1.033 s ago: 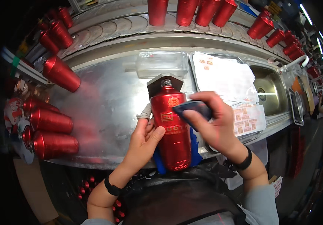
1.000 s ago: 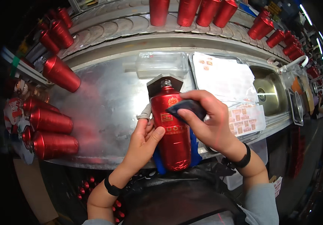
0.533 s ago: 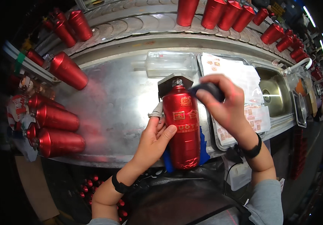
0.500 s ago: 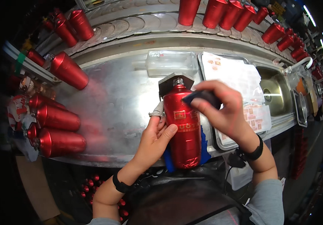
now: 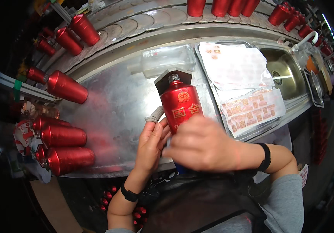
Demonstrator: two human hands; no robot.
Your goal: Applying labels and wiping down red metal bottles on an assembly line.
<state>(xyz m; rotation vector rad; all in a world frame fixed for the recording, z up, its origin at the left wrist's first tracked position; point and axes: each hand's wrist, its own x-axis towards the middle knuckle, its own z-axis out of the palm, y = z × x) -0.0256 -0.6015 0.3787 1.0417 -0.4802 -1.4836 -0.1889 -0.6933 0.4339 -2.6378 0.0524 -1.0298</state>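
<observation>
Blurred right fingers [image 5: 180, 147], grip unclear, half-hide the red bottle [image 5: 180, 101] near a tray [image 5: 212, 92]; left fingers [image 5: 154, 134] loosely parted.

The one view, the left of two fisheye cameras on the person's head, looks steeply down and forward from close above the steel table [image 5: 112, 97]. The red bottle [image 5: 181, 105] falls near its middle, the forearms [image 5: 248, 154] rise from the lower edge, and the slat conveyor [image 5: 151, 18] arcs across the top, bent by the wide lens.
</observation>
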